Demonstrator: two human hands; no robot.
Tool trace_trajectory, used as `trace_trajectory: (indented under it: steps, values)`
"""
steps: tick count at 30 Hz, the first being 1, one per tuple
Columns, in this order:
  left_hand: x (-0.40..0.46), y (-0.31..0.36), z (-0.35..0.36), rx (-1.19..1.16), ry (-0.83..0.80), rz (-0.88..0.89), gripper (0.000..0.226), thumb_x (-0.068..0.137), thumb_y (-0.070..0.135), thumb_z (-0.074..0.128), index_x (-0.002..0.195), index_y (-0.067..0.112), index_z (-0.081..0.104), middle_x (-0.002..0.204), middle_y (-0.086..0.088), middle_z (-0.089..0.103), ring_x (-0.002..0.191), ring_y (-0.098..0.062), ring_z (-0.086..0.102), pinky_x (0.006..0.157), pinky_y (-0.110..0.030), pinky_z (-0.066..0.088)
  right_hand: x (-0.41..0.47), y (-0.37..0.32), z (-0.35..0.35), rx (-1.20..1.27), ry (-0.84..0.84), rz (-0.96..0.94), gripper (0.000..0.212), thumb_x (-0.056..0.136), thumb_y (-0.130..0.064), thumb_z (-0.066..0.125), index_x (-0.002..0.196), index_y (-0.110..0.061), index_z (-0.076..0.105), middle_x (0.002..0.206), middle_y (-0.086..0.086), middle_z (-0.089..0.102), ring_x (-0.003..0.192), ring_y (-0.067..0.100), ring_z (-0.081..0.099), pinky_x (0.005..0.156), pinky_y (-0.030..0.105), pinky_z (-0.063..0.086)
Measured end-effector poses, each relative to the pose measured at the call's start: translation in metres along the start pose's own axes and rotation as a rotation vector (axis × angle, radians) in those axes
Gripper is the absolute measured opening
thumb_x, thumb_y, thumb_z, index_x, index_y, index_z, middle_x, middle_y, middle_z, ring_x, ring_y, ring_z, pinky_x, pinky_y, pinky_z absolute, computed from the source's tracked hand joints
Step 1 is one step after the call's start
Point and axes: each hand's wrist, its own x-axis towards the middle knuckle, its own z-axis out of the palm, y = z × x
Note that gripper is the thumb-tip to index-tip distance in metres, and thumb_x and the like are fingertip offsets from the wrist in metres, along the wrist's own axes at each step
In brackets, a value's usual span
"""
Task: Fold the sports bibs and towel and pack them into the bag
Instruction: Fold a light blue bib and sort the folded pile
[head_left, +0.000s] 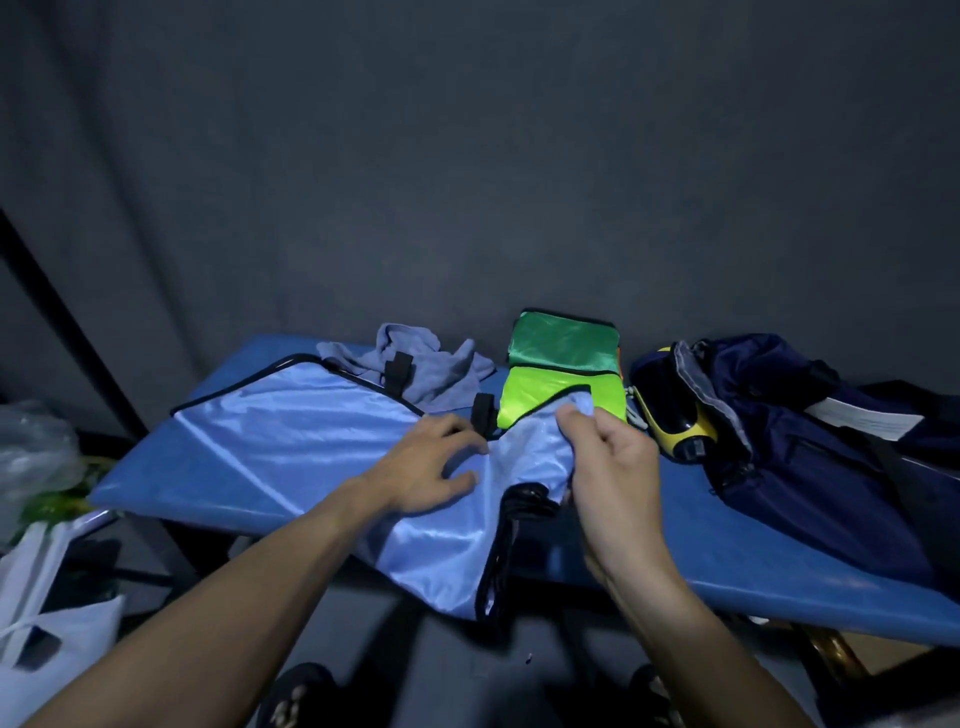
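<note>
Blue bib (291, 441) under left hand (431, 467), pinched by right hand (608, 457).

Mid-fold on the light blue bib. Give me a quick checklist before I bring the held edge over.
1. Right hand has a grip on the blue bib edge: ok.
2. Left hand lies flat on the bib, pinning it: ok.
3. Bib fully on the bench: not ok, its near part hangs over the front edge.
4. Black straps tucked clear of the fold: cannot tell.
5. Green bibs already folded and stacked: ok.
6. Towel folded: not ok, still crumpled behind the bib.
</note>
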Motion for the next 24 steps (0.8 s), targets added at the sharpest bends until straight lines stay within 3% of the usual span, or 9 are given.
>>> trace_trajectory:
  steps: [3, 5, 7, 9, 12, 14, 16, 21, 24]
  values:
    - [0.004, -0.005, -0.015, -0.112, 0.000, 0.014, 0.032, 0.093, 0.043, 0.064, 0.121, 0.029, 0.064, 0.127, 0.008, 0.057, 0.119, -0.011, 0.053, 0.101, -0.030, 0.044, 0.013, -0.009, 0.038, -0.041, -0.084, -0.032, 0.051, 0.085, -0.041, 0.061, 0.073, 0.005, 0.043, 0.061, 0.013, 0.033, 0.061, 0.022, 0.029, 0.051, 0.055, 0.031]
    - [0.003, -0.011, -0.040, -0.222, 0.111, -0.061, 0.010, 0.092, 0.025, 0.066, 0.099, 0.032, 0.066, 0.106, 0.015, 0.063, 0.101, -0.001, 0.059, 0.087, -0.021, 0.045, 0.022, -0.009, 0.063, -0.062, -0.135, -0.025, 0.046, 0.085, -0.041, 0.061, 0.070, 0.000, 0.044, 0.059, 0.012, 0.039, 0.059, 0.021, 0.034, 0.050, 0.057, 0.037]
    - [-0.003, -0.026, -0.064, -0.373, 0.252, -0.229, 0.030, 0.089, 0.003, 0.063, 0.083, 0.032, 0.066, 0.080, 0.018, 0.066, 0.076, 0.005, 0.058, 0.071, -0.014, 0.043, 0.031, -0.007, 0.089, -0.069, -0.182, -0.007, 0.043, 0.088, -0.038, 0.061, 0.070, -0.002, 0.046, 0.056, 0.011, 0.045, 0.055, 0.021, 0.041, 0.051, 0.058, 0.044]
    - [-0.013, -0.037, -0.090, -0.666, 0.390, -0.395, 0.030, 0.092, -0.008, 0.054, 0.086, 0.016, 0.071, 0.072, 0.012, 0.068, 0.064, 0.003, 0.060, 0.063, -0.013, 0.045, 0.041, -0.006, 0.119, -0.076, -0.218, 0.010, 0.037, 0.093, -0.029, 0.061, 0.067, -0.004, 0.051, 0.052, 0.008, 0.052, 0.046, 0.020, 0.050, 0.049, 0.050, 0.050]
    - [-0.026, -0.061, -0.122, -1.012, 0.464, -0.506, 0.024, 0.100, 0.013, 0.050, 0.104, 0.002, 0.072, 0.086, -0.004, 0.073, 0.077, -0.015, 0.066, 0.071, -0.027, 0.052, 0.063, 0.002, 0.169, -0.125, -0.250, 0.048, 0.034, 0.093, -0.022, 0.061, 0.063, -0.006, 0.056, 0.049, 0.007, 0.058, 0.040, 0.018, 0.053, 0.044, 0.028, 0.046]
    - [-0.035, -0.080, -0.137, -1.104, 0.392, -0.511, 0.040, 0.096, 0.039, 0.052, 0.108, 0.008, 0.075, 0.099, -0.011, 0.073, 0.094, -0.028, 0.064, 0.088, -0.043, 0.051, 0.080, 0.012, 0.204, -0.177, -0.268, 0.076, 0.034, 0.084, -0.028, 0.061, 0.066, -0.001, 0.055, 0.054, 0.015, 0.062, 0.042, 0.020, 0.054, 0.044, 0.032, 0.049]
    - [-0.042, -0.098, -0.146, -1.152, 0.363, -0.519, 0.050, 0.092, 0.054, 0.054, 0.103, 0.012, 0.078, 0.104, -0.014, 0.073, 0.100, -0.032, 0.065, 0.099, -0.049, 0.047, 0.093, 0.025, 0.238, -0.226, -0.297, 0.123, 0.031, 0.078, -0.030, 0.058, 0.063, -0.004, 0.054, 0.059, 0.018, 0.066, 0.042, 0.023, 0.060, 0.049, 0.039, 0.055]
    - [-0.047, -0.138, -0.139, -1.147, 0.308, -0.545, 0.058, 0.093, 0.064, 0.058, 0.087, 0.007, 0.066, 0.081, -0.015, 0.058, 0.080, -0.028, 0.053, 0.091, -0.051, 0.039, 0.106, 0.058, 0.294, -0.278, -0.514, 0.276, 0.021, 0.093, -0.028, 0.054, 0.079, -0.013, 0.060, 0.074, 0.014, 0.075, 0.057, 0.023, 0.073, 0.057, 0.035, 0.057]
    - [-0.051, -0.155, -0.126, -1.198, 0.281, -0.648, 0.053, 0.089, 0.062, 0.066, 0.099, 0.011, 0.075, 0.099, -0.013, 0.069, 0.095, -0.026, 0.063, 0.107, -0.053, 0.041, 0.109, 0.078, 0.296, -0.290, -0.687, 0.335, 0.018, 0.099, -0.023, 0.049, 0.095, -0.014, 0.063, 0.094, 0.011, 0.075, 0.068, 0.017, 0.070, 0.062, 0.028, 0.054]
